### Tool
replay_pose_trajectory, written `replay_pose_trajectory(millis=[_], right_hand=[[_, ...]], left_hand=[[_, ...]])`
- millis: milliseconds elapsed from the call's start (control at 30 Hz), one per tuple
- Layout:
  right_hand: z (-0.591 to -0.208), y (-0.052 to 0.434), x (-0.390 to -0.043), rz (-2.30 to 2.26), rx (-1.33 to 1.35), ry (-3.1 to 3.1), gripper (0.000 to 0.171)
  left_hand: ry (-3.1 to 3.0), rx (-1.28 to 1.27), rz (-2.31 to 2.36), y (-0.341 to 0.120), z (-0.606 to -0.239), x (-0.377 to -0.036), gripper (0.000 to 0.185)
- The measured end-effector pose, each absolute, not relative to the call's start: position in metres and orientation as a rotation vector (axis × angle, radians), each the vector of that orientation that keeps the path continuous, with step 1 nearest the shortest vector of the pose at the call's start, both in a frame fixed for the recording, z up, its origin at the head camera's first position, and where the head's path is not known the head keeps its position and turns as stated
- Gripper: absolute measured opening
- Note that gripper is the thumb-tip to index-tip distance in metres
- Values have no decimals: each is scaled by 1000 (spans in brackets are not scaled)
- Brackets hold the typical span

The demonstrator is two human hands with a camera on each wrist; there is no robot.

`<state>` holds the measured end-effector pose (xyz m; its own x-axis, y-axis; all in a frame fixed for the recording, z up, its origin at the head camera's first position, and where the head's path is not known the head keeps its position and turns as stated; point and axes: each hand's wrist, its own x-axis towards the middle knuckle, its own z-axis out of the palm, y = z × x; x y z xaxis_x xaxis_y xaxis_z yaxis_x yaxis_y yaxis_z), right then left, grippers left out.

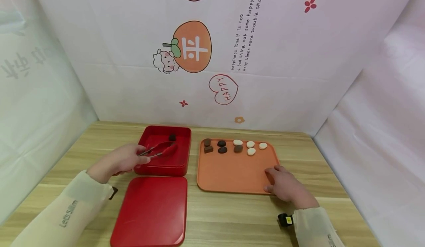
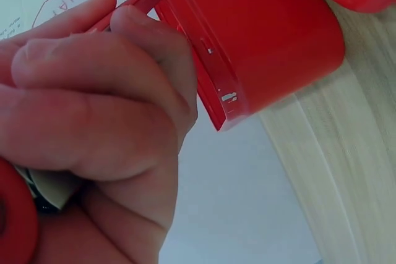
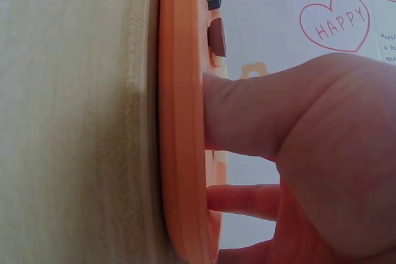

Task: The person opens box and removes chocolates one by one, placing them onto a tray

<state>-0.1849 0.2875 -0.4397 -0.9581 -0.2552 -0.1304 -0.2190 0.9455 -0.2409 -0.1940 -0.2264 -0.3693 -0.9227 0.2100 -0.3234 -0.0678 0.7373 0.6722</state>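
My left hand [image 1: 127, 159] grips a pair of tongs [image 1: 170, 150] with metal arms and red tips, reaching over the left wall of the red box [image 1: 188, 151]. The tong tips are spread apart inside the box, close to a dark chocolate-like piece [image 1: 172, 137] near its back right corner. In the left wrist view, curled fingers [image 2: 93, 128] partly hide the tongs beside the box wall. On the right, my right hand [image 1: 285, 184] rests on the right edge of an orange tray [image 1: 232, 175], thumb and fingertips touching it.
Along the tray's back sit brown pieces [image 1: 208, 149], black pieces [image 1: 222, 150] and white egg-shaped pieces [image 1: 251, 151] in two rows. A red lid [image 1: 151, 210] lies flat on the wooden table [image 1: 232, 221] in front of the box. A printed white backdrop [image 1: 282, 92] stands behind.
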Motion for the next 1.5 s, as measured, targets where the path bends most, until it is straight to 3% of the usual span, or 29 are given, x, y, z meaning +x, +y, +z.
replay_pose_trajectory(millis=[267, 833, 1133, 1300, 1500], right_hand=[[-439, 287, -185, -352, -364, 2938, 60], [-440, 286, -184, -350, -377, 2945, 58], [-438, 286, -183, -352, -359, 2938, 59], [-438, 286, -184, -345, -356, 2940, 59], [-439, 288, -185, -335, -355, 2941, 60]], left_hand=[[2614, 147, 977, -223, -359, -190, 70], [2708, 212, 945, -188, -338, -184, 72], [2739, 291, 870, -139, -339, -194, 65], [2716, 415, 855, -102, -342, -200, 52], [2697, 504, 865, -56, -343, -201, 60]])
